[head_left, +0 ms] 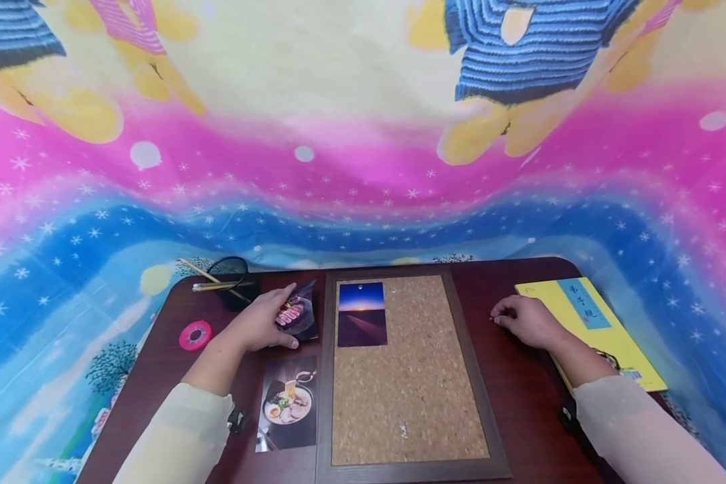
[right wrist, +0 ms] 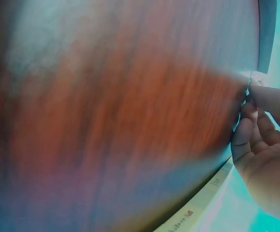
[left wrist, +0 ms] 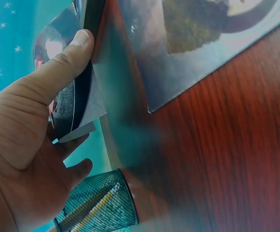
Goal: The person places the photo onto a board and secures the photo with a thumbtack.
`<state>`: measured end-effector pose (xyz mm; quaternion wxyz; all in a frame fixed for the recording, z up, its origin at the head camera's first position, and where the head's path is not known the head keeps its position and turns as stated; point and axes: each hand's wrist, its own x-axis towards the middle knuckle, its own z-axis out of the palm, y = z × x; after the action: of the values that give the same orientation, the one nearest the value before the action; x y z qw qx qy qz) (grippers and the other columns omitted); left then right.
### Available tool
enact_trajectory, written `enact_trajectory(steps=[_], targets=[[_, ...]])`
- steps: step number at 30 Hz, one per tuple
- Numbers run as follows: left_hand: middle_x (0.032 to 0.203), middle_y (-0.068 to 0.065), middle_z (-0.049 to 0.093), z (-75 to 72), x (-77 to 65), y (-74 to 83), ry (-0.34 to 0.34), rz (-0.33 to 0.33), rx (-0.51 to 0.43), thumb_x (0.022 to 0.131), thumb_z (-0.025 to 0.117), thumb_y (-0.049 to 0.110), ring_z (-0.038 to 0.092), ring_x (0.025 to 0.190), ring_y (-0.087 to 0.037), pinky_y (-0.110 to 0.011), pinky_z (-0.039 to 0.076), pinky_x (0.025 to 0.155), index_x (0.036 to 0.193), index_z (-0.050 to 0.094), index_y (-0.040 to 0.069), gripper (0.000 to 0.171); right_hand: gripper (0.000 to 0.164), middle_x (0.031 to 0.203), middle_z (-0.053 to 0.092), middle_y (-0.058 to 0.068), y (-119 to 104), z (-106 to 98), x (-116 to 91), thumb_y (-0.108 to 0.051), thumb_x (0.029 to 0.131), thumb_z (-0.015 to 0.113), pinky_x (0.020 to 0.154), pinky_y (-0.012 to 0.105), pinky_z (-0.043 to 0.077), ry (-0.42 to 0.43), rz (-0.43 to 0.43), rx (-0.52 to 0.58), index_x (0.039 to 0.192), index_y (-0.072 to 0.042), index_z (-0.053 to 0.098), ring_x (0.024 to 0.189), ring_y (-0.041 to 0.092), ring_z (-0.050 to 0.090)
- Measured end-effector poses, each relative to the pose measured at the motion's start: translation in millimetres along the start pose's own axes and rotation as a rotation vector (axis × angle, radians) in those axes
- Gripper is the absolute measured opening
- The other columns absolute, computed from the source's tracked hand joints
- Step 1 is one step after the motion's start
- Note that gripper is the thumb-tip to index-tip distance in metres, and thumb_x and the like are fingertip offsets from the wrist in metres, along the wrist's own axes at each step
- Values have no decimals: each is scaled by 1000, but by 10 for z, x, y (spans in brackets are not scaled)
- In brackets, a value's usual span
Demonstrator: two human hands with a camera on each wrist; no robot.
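Note:
My left hand holds dark photo prints showing sliced meat, left of the cork board's upper part. In the left wrist view, the thumb lies across the bent prints, with fingers behind. My right hand is over the table between the cork board and a yellow book. Its thumb and forefinger pinch a tiny, bright, clear-looking thing, perhaps a push pin. The framed cork board bears a sunset photo at its top left, with a pin at its upper edge.
A ramen photo lies left of the board. Behind the left hand stands a black mesh pen cup with pencils; a pink tape roll lies near it. Clear pins stick in the cork. A patterned cloth hangs behind the table.

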<state>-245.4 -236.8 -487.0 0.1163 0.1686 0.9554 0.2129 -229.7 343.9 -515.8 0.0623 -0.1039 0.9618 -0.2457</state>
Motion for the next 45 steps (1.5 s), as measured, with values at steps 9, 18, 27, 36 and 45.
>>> enact_trajectory(steps=[9, 18, 27, 36, 45], targets=[[164, -22, 32, -8, 21, 136, 20, 24, 42, 70, 97, 43, 31, 150, -45, -64, 35, 115, 167, 22, 18, 126, 9, 104, 72, 4, -69, -54, -20, -14, 100, 70, 80, 43, 55, -6, -2, 17, 108, -15, 74, 87, 21, 61], [163, -21, 35, 1, 42, 265, 48, 71, 68, 68, 97, 45, 32, 149, -44, -63, 35, 116, 167, 25, 18, 125, 7, 91, 68, 0, -105, -78, -14, -14, 102, 67, 66, 35, 50, -2, 3, 54, 108, -16, 72, 73, 19, 57], [163, -18, 37, 23, 83, 408, 70, 100, 101, 68, 96, 49, 33, 149, -42, -63, 35, 116, 166, 28, 17, 122, 14, 98, 71, -1, -168, -66, 5, -16, 103, 66, 68, 36, 51, 29, -37, 73, 113, -17, 75, 73, 19, 60], [162, -14, 39, 106, 121, 534, 77, 102, 144, 68, 94, 56, 34, 149, -40, -61, 34, 117, 166, 29, 21, 122, 17, 108, 74, 2, -270, -24, 62, -17, 102, 68, 76, 39, 54, 70, -56, 85, 118, -17, 75, 85, 19, 64], [162, -13, 39, 199, 195, 680, 67, 100, 161, 69, 90, 62, 35, 149, -39, -61, 30, 119, 166, 28, 23, 122, 13, 99, 72, -1, -392, 85, 185, -19, 102, 69, 75, 38, 54, 84, -61, 125, 113, -15, 74, 85, 19, 64]])
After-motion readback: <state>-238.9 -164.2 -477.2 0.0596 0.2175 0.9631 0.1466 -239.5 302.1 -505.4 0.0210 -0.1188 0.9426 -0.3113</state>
